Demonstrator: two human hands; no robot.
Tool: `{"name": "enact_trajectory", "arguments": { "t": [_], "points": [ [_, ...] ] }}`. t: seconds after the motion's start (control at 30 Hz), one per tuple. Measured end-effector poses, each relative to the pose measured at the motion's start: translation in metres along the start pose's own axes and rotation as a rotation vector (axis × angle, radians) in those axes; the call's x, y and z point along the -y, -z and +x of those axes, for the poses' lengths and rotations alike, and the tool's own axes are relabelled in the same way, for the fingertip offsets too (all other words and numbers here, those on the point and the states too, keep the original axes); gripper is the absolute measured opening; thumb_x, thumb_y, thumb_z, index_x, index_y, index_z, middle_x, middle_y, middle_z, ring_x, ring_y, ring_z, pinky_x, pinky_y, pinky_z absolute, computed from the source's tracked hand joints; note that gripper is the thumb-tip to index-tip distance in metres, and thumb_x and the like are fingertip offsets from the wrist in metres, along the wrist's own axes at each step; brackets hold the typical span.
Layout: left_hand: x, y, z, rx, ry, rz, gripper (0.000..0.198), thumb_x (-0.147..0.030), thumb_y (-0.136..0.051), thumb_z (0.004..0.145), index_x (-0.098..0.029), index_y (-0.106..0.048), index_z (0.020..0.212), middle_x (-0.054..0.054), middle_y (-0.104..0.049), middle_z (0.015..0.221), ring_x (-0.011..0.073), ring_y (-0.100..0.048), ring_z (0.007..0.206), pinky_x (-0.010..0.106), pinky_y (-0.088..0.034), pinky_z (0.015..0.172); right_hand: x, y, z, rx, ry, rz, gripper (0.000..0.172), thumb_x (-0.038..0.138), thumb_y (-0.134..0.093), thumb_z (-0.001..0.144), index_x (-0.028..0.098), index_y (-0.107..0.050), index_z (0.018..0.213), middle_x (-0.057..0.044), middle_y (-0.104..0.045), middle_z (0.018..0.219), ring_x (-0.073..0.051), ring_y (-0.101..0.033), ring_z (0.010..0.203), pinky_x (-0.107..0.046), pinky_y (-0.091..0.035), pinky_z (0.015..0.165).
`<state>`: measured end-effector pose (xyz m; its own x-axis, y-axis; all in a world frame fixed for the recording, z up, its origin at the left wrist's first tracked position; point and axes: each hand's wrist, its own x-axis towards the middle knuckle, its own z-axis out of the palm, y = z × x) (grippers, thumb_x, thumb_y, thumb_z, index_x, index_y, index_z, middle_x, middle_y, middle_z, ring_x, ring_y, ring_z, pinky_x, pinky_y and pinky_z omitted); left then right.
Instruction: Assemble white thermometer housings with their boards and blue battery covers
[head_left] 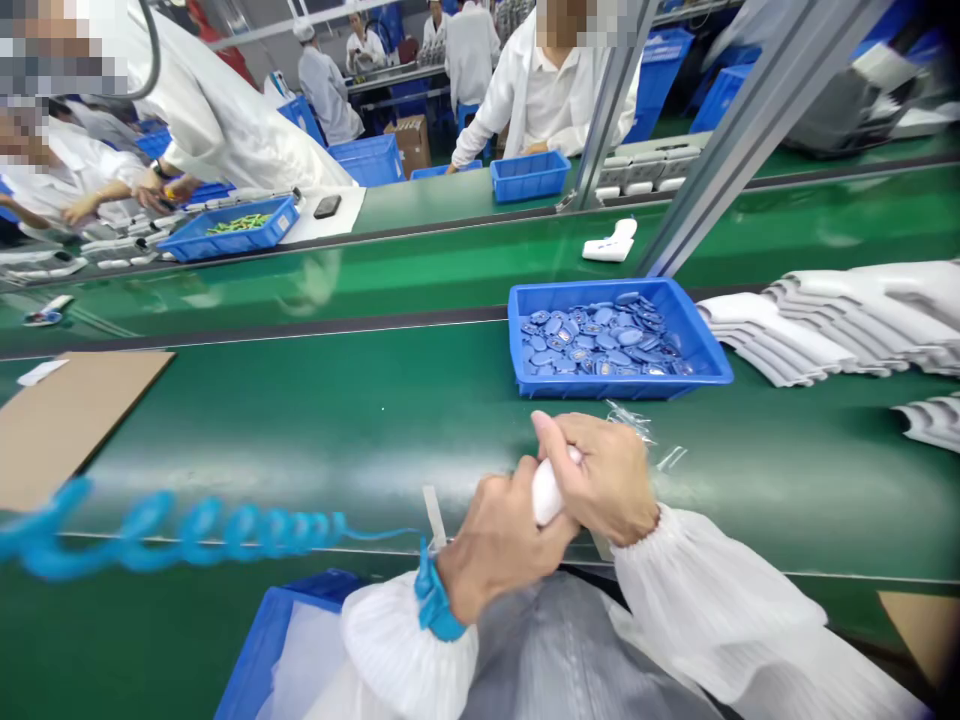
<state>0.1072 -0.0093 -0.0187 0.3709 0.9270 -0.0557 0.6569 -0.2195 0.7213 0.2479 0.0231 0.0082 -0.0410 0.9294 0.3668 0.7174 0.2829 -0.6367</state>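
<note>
Both my hands close around a white plastic part (547, 492) above the near edge of the green work surface. My left hand (499, 535) wraps it from below and the left, with a blue wrist strap (437, 600) and coiled cord at that wrist. Gripping from the upper right is my right hand (606, 470), its thumb laid over the top. Fingers hide most of the part, so its full shape cannot be seen. Just beyond my hands stands a blue bin (621, 385) holding many small blue oval pieces (600, 335). Thin clear strips (630, 420) lie beside my right hand.
Stacked white plastic shells (795, 320) lie at the right. A cardboard sheet (75, 420) covers the left of the bench. Across the moving line, a white shell (611, 243) lies near a slanted metal post (750, 150). Co-workers in white coats sit opposite. Below left is a blue crate (259, 650).
</note>
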Motion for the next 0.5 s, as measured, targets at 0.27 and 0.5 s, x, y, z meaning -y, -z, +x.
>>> {"name": "enact_trajectory", "arguments": {
  "t": [0.27,0.5],
  "points": [
    [0.028,0.059,-0.016,-0.107,-0.043,0.059,0.036,-0.020,-0.069,0.089,-0.024,-0.055,0.122,0.002,-0.068,0.117,0.0213,-0.063,0.105,0.035,-0.048,0.092,-0.055,0.013,0.123,0.341,-0.086,-0.413,0.026,0.023,-0.056,0.097,0.018,-0.077,0.111,-0.007,-0.076,0.112,-0.021,-0.069,0.101,-0.029,-0.047,0.094],
    [0.022,0.046,0.004,-0.061,-0.135,0.502,0.019,-0.011,-0.062,0.089,-0.019,-0.062,0.107,0.007,-0.070,0.104,0.0287,-0.061,0.096,0.044,-0.045,0.082,-0.073,-0.042,0.163,0.463,-0.142,-0.572,0.029,0.035,-0.066,0.095,0.014,-0.068,0.116,-0.011,-0.066,0.126,-0.023,-0.064,0.114,-0.046,-0.052,0.099]
  ]
}}
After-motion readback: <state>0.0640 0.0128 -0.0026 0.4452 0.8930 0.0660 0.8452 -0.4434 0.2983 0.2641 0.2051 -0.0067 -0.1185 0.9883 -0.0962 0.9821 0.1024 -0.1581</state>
